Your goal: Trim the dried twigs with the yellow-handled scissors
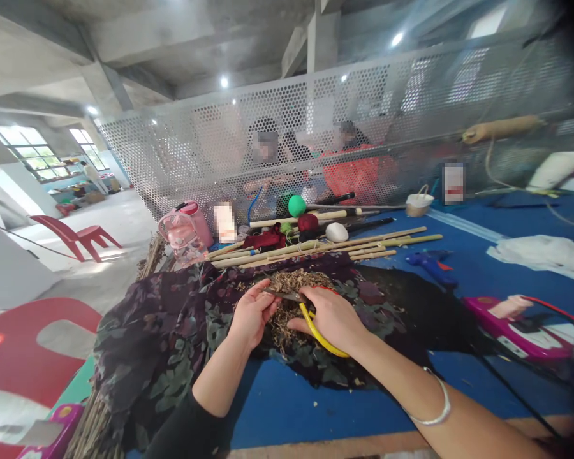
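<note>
Scissors (322, 340), yellow-handled, sit in the closed right hand (333, 313); left hand (254, 313), fingers bent, nears the tip at 9 o'clock, hold unclear. Dried plant matter (302, 278) lies beneath, sticks (421, 239) at 1, glue gun (433, 266) at 2.

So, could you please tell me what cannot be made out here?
Head view:
Part of the yellow-handled tool: hidden by the right hand.
Patterned cloth beneath the brown flakes: covered by them.
Red-clad person: details obscured by the perforated screen.
Large red chair: cut by left edge.

Head-worn view, forward and down, close.
</note>
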Motion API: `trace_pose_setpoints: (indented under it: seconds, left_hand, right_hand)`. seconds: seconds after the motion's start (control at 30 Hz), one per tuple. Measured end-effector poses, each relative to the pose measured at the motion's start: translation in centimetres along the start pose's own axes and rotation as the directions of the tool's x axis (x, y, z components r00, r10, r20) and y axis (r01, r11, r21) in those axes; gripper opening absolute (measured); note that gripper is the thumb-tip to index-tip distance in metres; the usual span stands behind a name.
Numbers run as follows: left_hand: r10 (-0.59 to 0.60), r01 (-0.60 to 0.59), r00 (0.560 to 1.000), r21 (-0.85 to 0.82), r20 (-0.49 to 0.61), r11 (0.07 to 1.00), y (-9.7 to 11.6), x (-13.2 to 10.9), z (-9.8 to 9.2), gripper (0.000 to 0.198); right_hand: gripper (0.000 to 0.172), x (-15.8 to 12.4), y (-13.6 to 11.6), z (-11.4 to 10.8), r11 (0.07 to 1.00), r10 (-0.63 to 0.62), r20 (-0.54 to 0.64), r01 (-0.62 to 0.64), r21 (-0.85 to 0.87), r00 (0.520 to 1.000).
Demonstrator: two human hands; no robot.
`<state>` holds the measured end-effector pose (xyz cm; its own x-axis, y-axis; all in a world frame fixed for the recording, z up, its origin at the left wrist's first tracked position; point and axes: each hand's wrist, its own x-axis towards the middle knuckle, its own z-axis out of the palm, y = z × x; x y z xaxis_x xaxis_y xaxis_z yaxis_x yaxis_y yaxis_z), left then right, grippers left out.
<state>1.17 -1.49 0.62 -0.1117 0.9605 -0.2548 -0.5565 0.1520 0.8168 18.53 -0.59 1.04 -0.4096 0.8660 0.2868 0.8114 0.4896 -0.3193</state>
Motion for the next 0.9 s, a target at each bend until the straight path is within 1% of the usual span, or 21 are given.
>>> trace_pose_setpoints:
  seconds: [0.17,0.27,0.37,0.43,0.5,0.53,0.57,0.6,0.67,0.7,0.73,0.77,0.8,0.83,0.87,0.9]
  left_hand:
    - [0.018,-0.019,0.999,0.028,0.028,0.999,0.0,0.0,-0.2,0.036]
    - [0.024,-0.025,0.999,0.058,0.021,0.998,-0.1,0.1,-0.3,0.037]
    - [0.031,-0.033,0.999,0.101,0.016,0.994,-0.2,0.2,-0.4,0.038]
    - [0.057,-0.058,0.998,0.179,0.011,0.982,-0.1,0.4,-0.6,0.036]
    - [0.117,-0.107,0.993,0.33,-0.01,0.938,0.2,0.8,-1.1,0.032]
    - [0.166,-0.141,0.986,0.429,-0.022,0.892,0.4,0.9,-1.4,0.03]
    - [0.229,-0.181,0.973,0.538,-0.024,0.823,0.6,1.1,-1.7,0.027]
    - [0.307,-0.226,0.952,0.646,-0.014,0.729,0.9,1.2,-2.0,0.026]
    - [0.461,-0.295,0.886,0.825,0.047,0.482,1.5,1.1,-2.6,0.024]
    - [0.508,-0.298,0.857,0.889,0.089,0.348,1.8,1.0,-2.8,0.021]
    - [0.518,-0.28,0.846,0.934,0.13,0.222,2.1,0.8,-2.9,0.018]
    - [0.499,-0.255,0.85,0.96,0.167,0.113,2.4,0.6,-3.0,0.015]
    - [0.457,-0.231,0.869,0.972,0.193,0.029,2.7,0.3,-3.1,0.013]
    - [0.389,-0.219,0.896,0.975,0.213,-0.029,3.0,0.1,-3.1,0.012]
    - [0.297,-0.223,0.926,0.973,0.232,-0.064,3.3,-0.2,-3.1,0.013]
    - [0.184,-0.242,0.95,0.967,0.253,-0.079,3.5,-0.5,-3.0,0.015]
  right_hand:
    - [0.047,-0.1,-0.1,-0.4,0.998,0.023,0.06,-0.02,-0.055,0.998]
    - [0.045,-0.2,0.0,-0.7,0.995,0.018,0.085,-0.009,-0.102,0.996]
    - [0.045,-0.2,0.1,-0.9,0.995,0.004,0.103,0.006,-0.097,0.995]
    - [0.046,-0.1,0.1,-1.0,0.996,0.007,0.117,0.004,-0.088,0.993]
    - [0.047,0.1,0.2,-1.3,0.996,0.02,0.14,-0.008,-0.088,0.99]
    - [0.048,0.2,0.2,-1.5,0.996,0.025,0.157,-0.011,-0.089,0.987]
    - [0.049,0.4,0.3,-1.9,0.996,0.03,0.181,-0.014,-0.087,0.983]
    - [0.05,0.6,0.3,-2.3,0.997,0.025,0.21,-0.009,-0.076,0.977]
    - [0.056,1.1,0.4,-3.4,0.998,-0.006,0.253,0.022,-0.06,0.967]
    - [0.058,1.4,0.5,-4.0,0.997,-0.026,0.279,0.044,-0.058,0.96]
    - [0.058,1.7,0.6,-4.6,0.996,-0.043,0.319,0.064,-0.058,0.947]
    - [0.055,2.0,0.7,-5.2,0.995,-0.052,0.358,0.08,-0.064,0.932]
    - [0.053,2.3,0.9,-5.7,0.993,-0.062,0.374,0.095,-0.069,0.925]
    - [0.052,2.6,1.0,-6.1,0.992,-0.049,0.371,0.088,-0.089,0.927]
    - [0.05,2.8,1.2,-6.5,0.991,-0.037,0.375,0.082,-0.107,0.926]
    - [0.048,3.0,1.4,-6.7,0.991,-0.034,0.386,0.08,-0.103,0.922]
